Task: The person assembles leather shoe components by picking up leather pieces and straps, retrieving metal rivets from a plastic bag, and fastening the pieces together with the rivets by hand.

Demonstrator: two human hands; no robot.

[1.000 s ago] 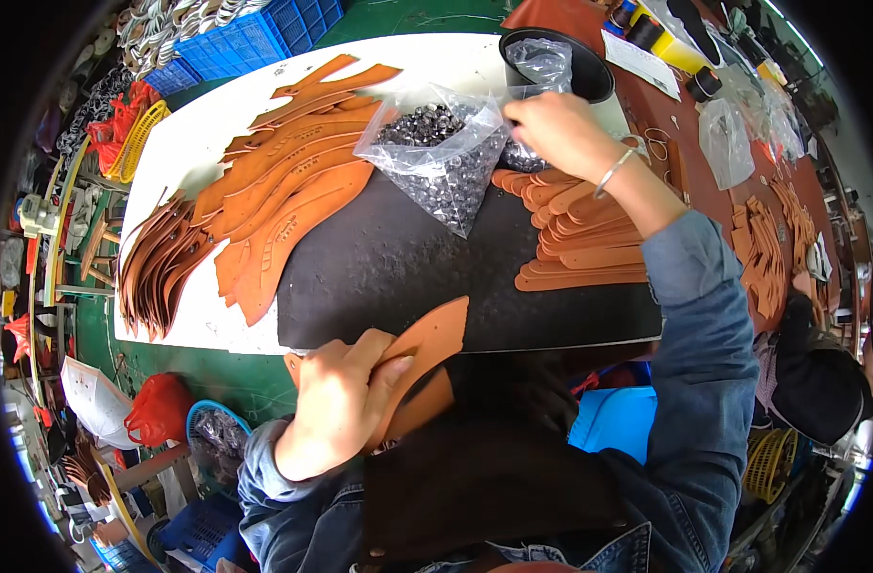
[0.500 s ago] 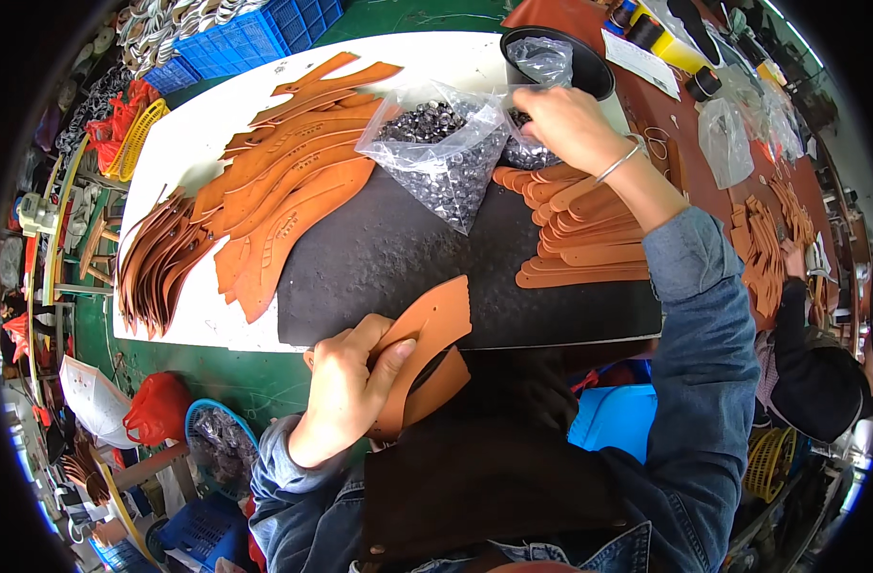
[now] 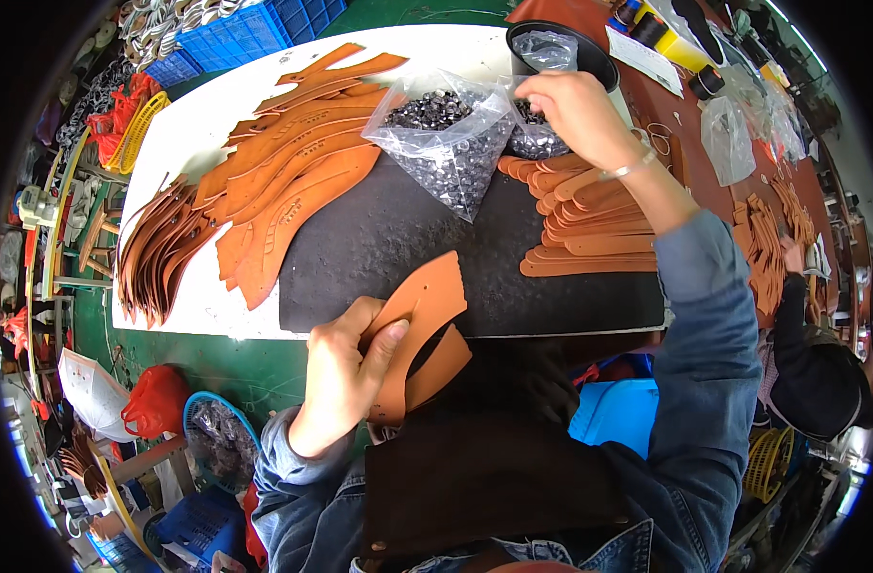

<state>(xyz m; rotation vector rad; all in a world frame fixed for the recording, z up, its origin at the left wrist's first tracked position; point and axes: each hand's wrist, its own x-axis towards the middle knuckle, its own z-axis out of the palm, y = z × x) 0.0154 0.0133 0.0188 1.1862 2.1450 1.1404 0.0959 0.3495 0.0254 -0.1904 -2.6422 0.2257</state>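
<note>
My left hand (image 3: 339,377) is closed around a curved brown leather piece (image 3: 427,296) with small holes, held in front of the table's near edge. A strap-like end of leather hangs beside it. My right hand (image 3: 581,119) hovers over a small clear bag (image 3: 539,145) of dark metal studs, its thumb and fingers pinched together. Whatever is between those fingertips is too small to make out. Left of that bag stands a larger clear plastic bag (image 3: 460,158), filled with shiny dark studs. Under my right forearm lies a stack of brown leather straps (image 3: 589,241).
Curved leather pieces (image 3: 307,177) lie fanned across the left of the white table (image 3: 183,143). A black mat (image 3: 379,234) covers its near part. Behind the bags sits a black bowl (image 3: 600,69). At the right, a co-worker (image 3: 818,382) handles more leather strips (image 3: 763,248).
My right hand has lifted slightly off the small bag, uncovering more of its studs. My left hand still grips the leather, now raised a little.
</note>
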